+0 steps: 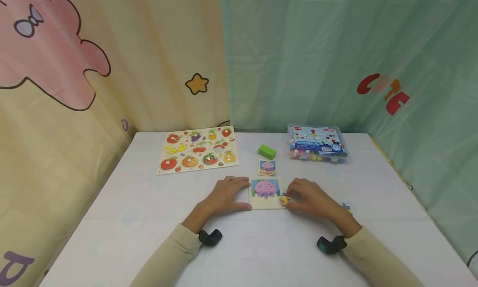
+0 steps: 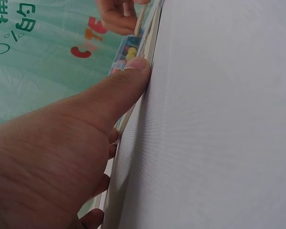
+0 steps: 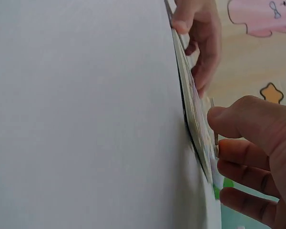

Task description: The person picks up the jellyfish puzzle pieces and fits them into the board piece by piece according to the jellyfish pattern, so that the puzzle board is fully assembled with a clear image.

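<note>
A small wooden puzzle board point(image 1: 267, 204) lies on the table, its upper part filled with a pink octopus picture point(image 1: 265, 188) and its lower strip bare wood. My left hand point(image 1: 228, 195) holds the board's left side, the thumb at the near corner and the fingers by the far one. A puzzle piece point(image 1: 285, 200), yellow with some blue, is pinched between the thumb and fingers of my right hand point(image 1: 309, 198), over the board's right edge. In the right wrist view that piece point(image 3: 215, 138) shows edge-on, tilted up above the board.
Beyond the board lie a small octopus picture card point(image 1: 267, 167) and a green block point(image 1: 267, 152). A fruit puzzle point(image 1: 198, 149) lies back left; a clear plastic box point(image 1: 317, 144) of coloured parts stands back right. Another blue and yellow piece point(image 1: 346, 207) is partly hidden by the right forearm.
</note>
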### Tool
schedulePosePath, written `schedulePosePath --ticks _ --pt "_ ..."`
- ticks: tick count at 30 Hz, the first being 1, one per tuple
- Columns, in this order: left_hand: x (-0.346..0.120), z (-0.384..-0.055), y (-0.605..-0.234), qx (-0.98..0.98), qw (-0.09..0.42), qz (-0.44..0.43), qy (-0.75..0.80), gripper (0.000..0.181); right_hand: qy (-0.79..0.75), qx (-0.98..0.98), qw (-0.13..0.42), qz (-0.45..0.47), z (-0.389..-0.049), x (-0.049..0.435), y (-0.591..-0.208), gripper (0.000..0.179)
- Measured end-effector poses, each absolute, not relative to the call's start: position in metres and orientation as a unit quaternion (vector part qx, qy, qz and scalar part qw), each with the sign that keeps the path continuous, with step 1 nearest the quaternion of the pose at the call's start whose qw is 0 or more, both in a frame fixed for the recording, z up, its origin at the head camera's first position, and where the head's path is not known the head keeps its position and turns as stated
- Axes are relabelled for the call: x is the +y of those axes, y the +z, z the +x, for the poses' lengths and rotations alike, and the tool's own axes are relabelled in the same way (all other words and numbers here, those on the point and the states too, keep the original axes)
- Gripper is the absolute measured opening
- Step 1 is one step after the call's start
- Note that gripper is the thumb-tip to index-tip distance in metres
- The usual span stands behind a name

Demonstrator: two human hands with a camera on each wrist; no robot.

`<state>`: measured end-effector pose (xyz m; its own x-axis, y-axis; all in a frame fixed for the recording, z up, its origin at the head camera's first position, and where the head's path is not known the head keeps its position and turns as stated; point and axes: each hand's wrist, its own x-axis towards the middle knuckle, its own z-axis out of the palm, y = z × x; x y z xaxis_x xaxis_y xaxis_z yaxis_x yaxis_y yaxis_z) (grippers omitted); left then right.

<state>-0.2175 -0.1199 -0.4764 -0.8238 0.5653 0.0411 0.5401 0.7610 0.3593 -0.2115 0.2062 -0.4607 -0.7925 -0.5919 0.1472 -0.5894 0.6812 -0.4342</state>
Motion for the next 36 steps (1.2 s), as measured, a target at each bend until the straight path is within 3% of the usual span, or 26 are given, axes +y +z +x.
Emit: schedulePosePath --ticks 12,25,36 --pt "-0.118 -0.217 -0.475 0.936 0.031 0.299 0.185 0.076 -0.234 0.897 -0.003 -0.375 -0.222 0.136 -0.462 0.019" --pt "-0.118 -0.218 -0.474 0.937 0.031 0.295 0.185 0.076 -0.24 0.897 0.014 -0.37 -0.224 0.129 -0.464 0.024" --pt "-0.119 -0.218 -0.474 0.94 0.036 0.287 0.183 0.076 -0.233 0.903 0.009 -0.361 -0.223 0.125 -0.466 0.017"
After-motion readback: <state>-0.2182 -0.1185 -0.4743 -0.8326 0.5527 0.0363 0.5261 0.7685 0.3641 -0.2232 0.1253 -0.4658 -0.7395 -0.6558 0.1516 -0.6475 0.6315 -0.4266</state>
